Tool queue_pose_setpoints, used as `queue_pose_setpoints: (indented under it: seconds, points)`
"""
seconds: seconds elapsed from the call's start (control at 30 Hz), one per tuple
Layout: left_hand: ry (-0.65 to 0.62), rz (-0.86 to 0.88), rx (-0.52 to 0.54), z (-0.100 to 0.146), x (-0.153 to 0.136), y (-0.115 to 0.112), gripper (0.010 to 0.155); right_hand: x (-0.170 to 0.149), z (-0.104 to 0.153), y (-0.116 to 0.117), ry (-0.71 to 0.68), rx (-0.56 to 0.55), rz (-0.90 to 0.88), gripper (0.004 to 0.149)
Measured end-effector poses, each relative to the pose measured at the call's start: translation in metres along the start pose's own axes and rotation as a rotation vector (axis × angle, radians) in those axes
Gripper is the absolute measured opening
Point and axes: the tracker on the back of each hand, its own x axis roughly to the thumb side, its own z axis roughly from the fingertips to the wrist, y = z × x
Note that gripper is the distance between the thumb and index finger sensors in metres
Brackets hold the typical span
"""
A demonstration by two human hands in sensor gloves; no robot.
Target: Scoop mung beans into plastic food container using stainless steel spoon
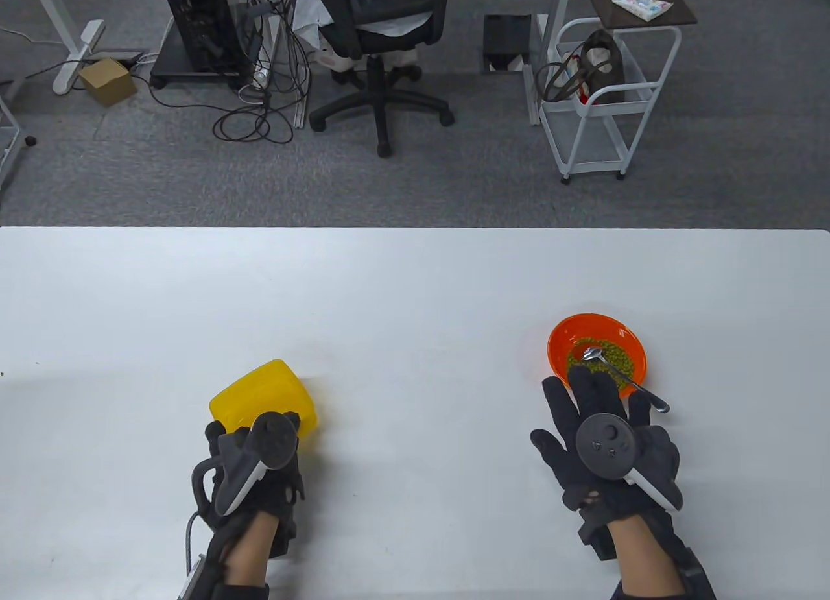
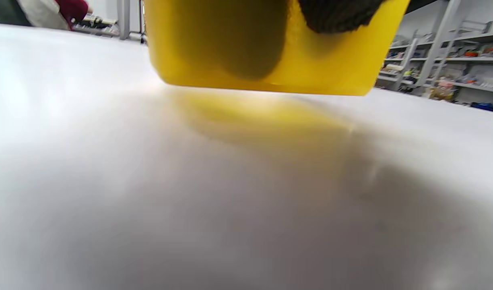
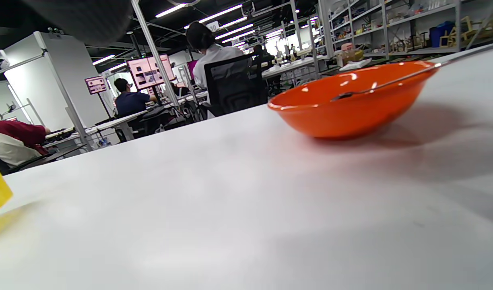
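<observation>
Table view: left hand point(image 1: 256, 460) grips one yellow plastic food container point(image 1: 266, 396), tilted, well left of the orange bowl point(image 1: 564, 337). Right hand point(image 1: 600, 434) lies flat just beside the bowl's near rim, fingers extended and slightly apart, holding nothing. One stainless steel spoon point(image 1: 622, 376) rests in the mung beans point(image 1: 613, 360), handle over the rim.

Left wrist view: fingertips point(image 2: 337, 16) press the container point(image 2: 343, 64) wall.

Right wrist view: one bowl point(image 3: 351, 106), spoon point(image 3: 391, 82) across it; fingers' state cannot be told.

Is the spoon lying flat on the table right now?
No, the spoon rests in the orange bowl on the beans, its handle leaning over the rim.
</observation>
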Motion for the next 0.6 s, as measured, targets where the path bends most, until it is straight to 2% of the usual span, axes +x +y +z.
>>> queue_pose_setpoints:
  seconds: [0.1, 0.3, 0.47, 0.6]
  points:
    - [-0.068, 0.008, 0.038, 0.007, 0.022, 0.011, 0.046, -0.008, -0.002, 0.000, 0.020, 0.007, -0.020, 0.074]
    - [-0.230, -0.082, 0.093, 0.015, 0.087, 0.023, 0.046, -0.020, -0.004, 0.000, 0.049, 0.018, -0.058, 0.074]
    - [-0.310, -0.089, 0.037, 0.006, 0.140, 0.012, 0.045, -0.021, -0.004, -0.001, 0.047, 0.017, -0.077, 0.074]
    - [-0.313, -0.069, -0.048, -0.007, 0.168, -0.006, 0.045, -0.022, -0.004, -0.001, 0.046, 0.018, -0.086, 0.074]
